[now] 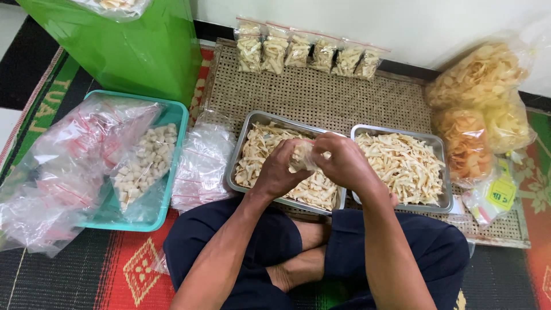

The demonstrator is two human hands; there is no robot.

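Observation:
My left hand (279,170) and my right hand (343,162) meet over the left metal tray (240,150), both closed around a small clear plastic bag (301,156) stuffed with pale snack strips. The tray below holds a heap of the same pale strips. A second metal tray (441,150) of strips lies just right of my right hand. I sit cross-legged in dark trousers with a bare foot showing below my arms.
Several filled small bags (307,53) stand in a row at the wall on a woven mat (321,97). Empty clear bags (202,163) lie left of the trays. A teal basket (175,166) holds bagged white pieces. Large bags of crackers (482,103) sit right; a green bin (132,49) stands at the back left.

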